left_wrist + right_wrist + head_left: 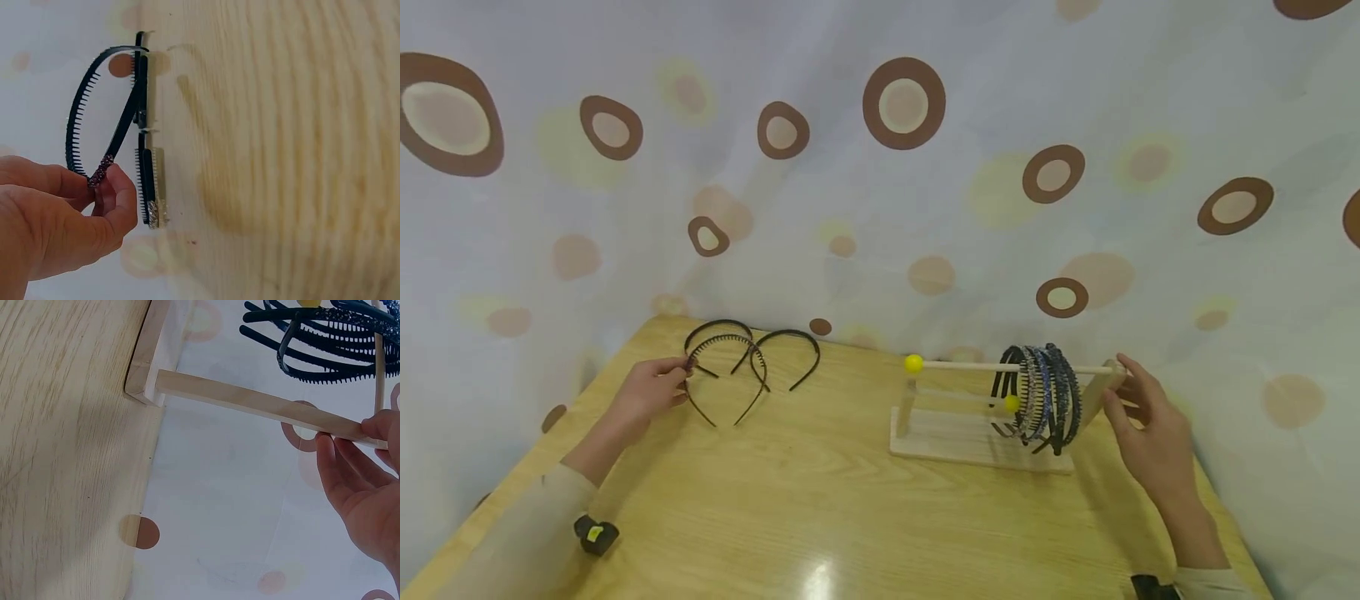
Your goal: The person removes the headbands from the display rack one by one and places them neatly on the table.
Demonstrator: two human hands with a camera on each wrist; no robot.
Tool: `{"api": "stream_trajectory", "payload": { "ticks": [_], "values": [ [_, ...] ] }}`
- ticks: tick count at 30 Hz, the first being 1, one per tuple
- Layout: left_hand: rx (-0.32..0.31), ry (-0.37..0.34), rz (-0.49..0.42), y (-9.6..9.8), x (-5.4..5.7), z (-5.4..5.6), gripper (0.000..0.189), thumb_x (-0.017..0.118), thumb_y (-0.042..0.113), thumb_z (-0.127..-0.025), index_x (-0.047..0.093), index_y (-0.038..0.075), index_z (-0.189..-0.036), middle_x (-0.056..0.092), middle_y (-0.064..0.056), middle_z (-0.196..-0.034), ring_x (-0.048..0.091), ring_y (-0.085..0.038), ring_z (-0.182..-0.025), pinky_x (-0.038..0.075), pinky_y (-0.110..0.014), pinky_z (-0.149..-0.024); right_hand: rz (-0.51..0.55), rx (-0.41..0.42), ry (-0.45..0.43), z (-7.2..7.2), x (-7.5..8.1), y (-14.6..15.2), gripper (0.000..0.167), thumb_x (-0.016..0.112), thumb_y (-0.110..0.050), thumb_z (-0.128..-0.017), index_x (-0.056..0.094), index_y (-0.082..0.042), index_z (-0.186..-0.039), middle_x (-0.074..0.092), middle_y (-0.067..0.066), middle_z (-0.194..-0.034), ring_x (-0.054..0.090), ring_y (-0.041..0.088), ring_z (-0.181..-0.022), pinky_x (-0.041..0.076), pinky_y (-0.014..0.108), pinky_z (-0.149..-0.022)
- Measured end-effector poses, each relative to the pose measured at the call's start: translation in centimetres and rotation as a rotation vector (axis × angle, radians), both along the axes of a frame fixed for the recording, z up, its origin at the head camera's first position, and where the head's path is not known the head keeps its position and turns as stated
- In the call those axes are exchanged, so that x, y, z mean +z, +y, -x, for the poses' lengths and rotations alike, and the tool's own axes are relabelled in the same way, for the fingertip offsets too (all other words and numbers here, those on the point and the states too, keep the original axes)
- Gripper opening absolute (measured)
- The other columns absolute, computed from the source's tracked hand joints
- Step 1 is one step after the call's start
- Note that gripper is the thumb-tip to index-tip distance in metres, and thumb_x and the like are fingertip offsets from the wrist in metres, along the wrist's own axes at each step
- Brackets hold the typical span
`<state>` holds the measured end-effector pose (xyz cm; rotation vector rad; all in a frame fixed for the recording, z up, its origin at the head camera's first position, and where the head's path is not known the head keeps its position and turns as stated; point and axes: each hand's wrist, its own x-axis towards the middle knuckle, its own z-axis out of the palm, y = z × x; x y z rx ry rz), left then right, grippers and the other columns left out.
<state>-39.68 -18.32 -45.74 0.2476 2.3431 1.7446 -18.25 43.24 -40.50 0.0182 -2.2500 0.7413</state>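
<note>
My left hand (647, 390) pinches a thin black toothed headband (78, 103) at a beaded, dark reddish stretch near one side. In the head view its loop stands with the ends downward. Two more black headbands (805, 335) lie on the table just behind it. On the right, my right hand (1157, 442) grips the top of the end post (237, 397) of a wooden rack (943, 448), thumb on one side and fingers on the other. Several black, blue and silvery headbands (1037, 392) hang bunched on its rods, close to that post.
Yellow balls (913, 363) cap the left ends of the rack's rods. The rack stands on a light wood-grain table (820, 500). Behind the table hangs a pale curtain (850, 208) with brown and beige ring shapes.
</note>
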Motion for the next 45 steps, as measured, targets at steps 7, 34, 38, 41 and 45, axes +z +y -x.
{"api": "stream_trajectory", "payload": {
  "ticks": [7, 34, 38, 41, 45],
  "values": [
    [-0.048, -0.016, 0.154, -2.2, -0.8, 1.1, 0.048, 0.033, 0.012, -0.111, 0.032, -0.018, -0.149, 0.044, -0.037, -0.140, 0.060, -0.030, -0.108, 0.057, -0.032, -0.083, 0.006, -0.011, -0.006, -0.5, 0.0, 0.3, 0.062, 0.066, 0.000, -0.098, 0.049, -0.021, -0.154, 0.066, 0.018, -0.114, 0.052, -0.016, -0.100, 0.042, 0.005, -0.083],
    [-0.079, 0.192, 0.584, -6.2, 0.1, 2.9, 0.036, 0.048, 0.001, -0.100, 0.057, -0.024, -0.124, 0.068, -0.024, -0.094, 0.062, -0.021, -0.071, 0.052, -0.035, -0.066, -0.004, -0.020, -0.030, -1.6, 0.4, 0.7, 0.060, 0.065, -0.005, -0.100, 0.047, -0.021, -0.155, 0.065, 0.022, -0.118, 0.049, -0.017, -0.102, 0.042, 0.005, -0.081],
    [-0.080, 0.246, 0.641, -6.3, 0.2, 2.9, 0.040, 0.050, 0.009, -0.102, 0.054, -0.022, -0.128, 0.067, -0.033, -0.104, 0.066, -0.043, -0.088, 0.052, -0.052, -0.080, -0.006, -0.022, -0.030, -1.5, 0.6, 0.6, 0.060, 0.065, -0.004, -0.100, 0.047, -0.022, -0.154, 0.066, 0.022, -0.119, 0.050, -0.017, -0.102, 0.042, 0.005, -0.081],
    [-0.074, 0.267, 0.659, -6.3, 0.6, 2.5, 0.047, 0.050, 0.013, -0.104, 0.046, -0.022, -0.134, 0.059, -0.041, -0.119, 0.057, -0.057, -0.108, 0.049, -0.062, -0.087, -0.002, -0.017, -0.033, -1.1, 0.7, 0.4, 0.060, 0.065, -0.005, -0.100, 0.048, -0.023, -0.154, 0.066, 0.022, -0.119, 0.051, -0.016, -0.102, 0.043, 0.005, -0.082],
    [-0.069, 0.284, 0.671, -5.4, 2.0, 1.6, 0.057, 0.049, 0.017, -0.104, 0.034, -0.021, -0.144, 0.051, -0.044, -0.126, 0.051, -0.060, -0.112, 0.047, -0.064, -0.086, 0.005, 0.000, -0.046, -0.7, 0.9, 0.0, 0.059, 0.064, -0.008, -0.101, 0.047, -0.025, -0.154, 0.066, 0.020, -0.121, 0.052, -0.014, -0.104, 0.043, 0.006, -0.082]
  ]
}}
